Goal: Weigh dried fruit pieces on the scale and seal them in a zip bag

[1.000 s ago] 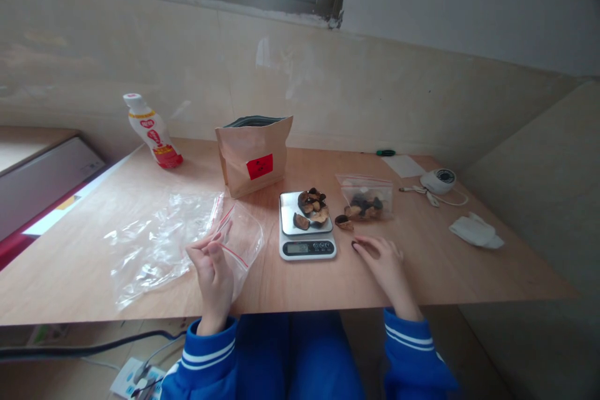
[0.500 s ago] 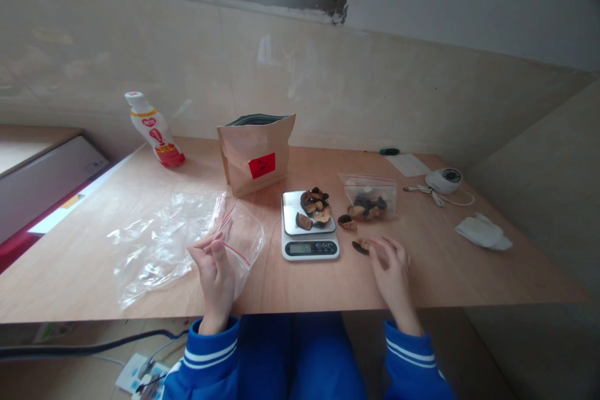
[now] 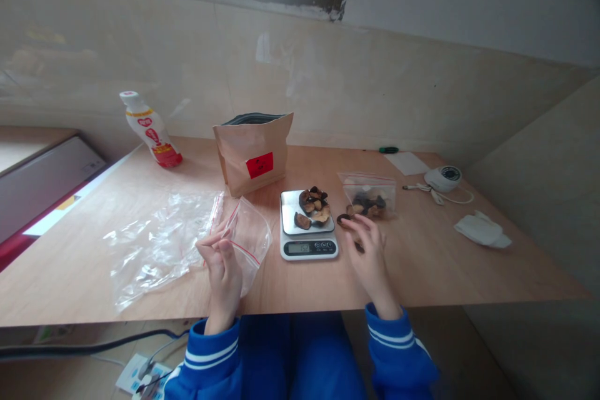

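My left hand (image 3: 221,267) pinches the red-striped mouth of a small clear zip bag (image 3: 252,239) and holds it up off the wooden table (image 3: 440,269). My right hand (image 3: 368,250) lies just right of the digital scale (image 3: 307,239). Its loosely curved fingers reach a loose dried mushroom piece (image 3: 344,219), and I see nothing gripped in them. Dried mushroom pieces (image 3: 313,206) are piled on the scale's steel pan. Behind my right hand lies a filled zip bag (image 3: 369,199) with more dark pieces.
An open kraft paper bag (image 3: 253,153) with a red label stands behind the scale. A white and red bottle (image 3: 150,131) stands at the far left. Crumpled clear bags (image 3: 157,240) lie left. On the right are a white device with cable (image 3: 443,178), a tissue (image 3: 480,231), paper (image 3: 407,164) and a green pen (image 3: 388,150).
My right hand has moved forward and left, from the table near its front edge up to the loose piece beside the scale. My left hand has lifted the small bag slightly.
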{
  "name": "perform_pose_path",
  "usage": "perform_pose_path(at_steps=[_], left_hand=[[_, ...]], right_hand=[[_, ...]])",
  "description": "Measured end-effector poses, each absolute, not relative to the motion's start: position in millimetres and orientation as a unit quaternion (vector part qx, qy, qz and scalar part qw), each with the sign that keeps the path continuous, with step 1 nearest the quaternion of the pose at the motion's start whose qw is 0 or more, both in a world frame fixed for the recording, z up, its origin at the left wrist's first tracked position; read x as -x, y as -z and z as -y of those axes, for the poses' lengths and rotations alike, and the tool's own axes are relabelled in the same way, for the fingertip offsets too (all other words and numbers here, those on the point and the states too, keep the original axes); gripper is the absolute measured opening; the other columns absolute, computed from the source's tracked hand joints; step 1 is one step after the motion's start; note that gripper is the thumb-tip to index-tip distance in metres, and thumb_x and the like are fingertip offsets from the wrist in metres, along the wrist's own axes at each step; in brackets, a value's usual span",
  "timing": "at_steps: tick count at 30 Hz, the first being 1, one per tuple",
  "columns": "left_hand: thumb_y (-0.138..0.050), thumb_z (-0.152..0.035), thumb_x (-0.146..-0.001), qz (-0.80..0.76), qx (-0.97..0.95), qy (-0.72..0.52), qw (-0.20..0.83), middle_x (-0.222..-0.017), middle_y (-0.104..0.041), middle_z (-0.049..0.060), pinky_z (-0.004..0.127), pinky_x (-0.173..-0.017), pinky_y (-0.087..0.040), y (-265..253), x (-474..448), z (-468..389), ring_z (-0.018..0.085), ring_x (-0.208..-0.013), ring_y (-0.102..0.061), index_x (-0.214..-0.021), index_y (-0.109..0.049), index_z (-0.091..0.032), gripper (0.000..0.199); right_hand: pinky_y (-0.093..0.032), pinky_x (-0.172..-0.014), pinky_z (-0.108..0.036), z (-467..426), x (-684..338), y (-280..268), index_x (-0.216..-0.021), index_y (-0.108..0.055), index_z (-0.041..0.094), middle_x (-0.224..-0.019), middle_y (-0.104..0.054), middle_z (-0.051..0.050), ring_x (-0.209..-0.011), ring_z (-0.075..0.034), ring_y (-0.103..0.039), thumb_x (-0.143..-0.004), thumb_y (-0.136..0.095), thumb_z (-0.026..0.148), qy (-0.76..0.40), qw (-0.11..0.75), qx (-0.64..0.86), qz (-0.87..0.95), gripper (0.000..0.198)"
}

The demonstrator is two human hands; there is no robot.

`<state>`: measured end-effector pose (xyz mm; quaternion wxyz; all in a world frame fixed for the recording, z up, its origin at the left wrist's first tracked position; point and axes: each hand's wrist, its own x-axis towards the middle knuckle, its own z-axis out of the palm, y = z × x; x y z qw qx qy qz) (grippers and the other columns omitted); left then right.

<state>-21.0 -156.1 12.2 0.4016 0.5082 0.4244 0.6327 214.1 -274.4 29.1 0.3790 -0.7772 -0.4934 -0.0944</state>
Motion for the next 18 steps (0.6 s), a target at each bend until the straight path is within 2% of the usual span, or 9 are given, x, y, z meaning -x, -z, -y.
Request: perform_pose_path(at_steps=[5, 10, 13, 18], left_hand=[[-0.047, -0.065, -0.087, -0.432, -0.514, -0.622, 0.402, -0.111, -0.059, 0.009, 0.039, -0.101, -0.043, -35.0, -7.2, 165.1, 0.021, -0.113, -0.057, -0.096, -0.046, -0.020, 0.046], [-0.044, -0.069, -0.085, -0.420, -0.531, -0.608, 0.414, -0.104, -0.057, 0.008, 0.038, -0.098, -0.043, -48.3, -26.2, 173.1, 0.021, -0.111, -0.055, -0.093, -0.047, -0.020, 0.049], [-0.043, -0.069, -0.085, -0.423, -0.526, -0.607, 0.420, -0.102, -0.057, 0.008, 0.038, -0.098, -0.044, -47.6, -26.3, 174.2, 0.021, -0.110, -0.055, -0.093, -0.047, -0.020, 0.050], [-0.046, -0.065, -0.087, -0.390, -0.523, -0.609, 0.451, -0.111, -0.060, 0.010, 0.039, -0.100, -0.044, -44.8, -28.4, 175.3, 0.021, -0.113, -0.057, -0.094, -0.046, -0.020, 0.045]], right_hand=[[-0.044, -0.093, -0.043, 234.9, -203.3, -33.9, -0.111, -0.066, 0.023, -0.118, -0.061, -0.010, -0.109, -0.027, -0.052, -0.091, -0.050, 0.022, 0.099, 0.338, 0.753, 0.556, 0.026], [-0.044, -0.083, -0.042, 225.6, -206.0, -35.6, -0.099, -0.070, 0.023, -0.106, -0.065, -0.008, -0.101, -0.028, -0.055, -0.086, -0.057, 0.019, 0.102, 0.313, 0.777, 0.537, 0.020], [-0.045, -0.083, -0.041, 227.5, -207.9, -43.9, -0.094, -0.072, 0.022, -0.099, -0.066, -0.009, -0.096, -0.026, -0.057, -0.085, -0.058, 0.022, 0.079, 0.386, 0.771, 0.500, 0.016], [-0.052, -0.075, -0.033, 227.6, -185.6, -83.7, -0.101, -0.068, 0.019, -0.101, -0.068, -0.008, -0.084, -0.018, -0.063, -0.088, -0.058, 0.031, -0.044, 0.599, 0.680, 0.420, 0.020]])
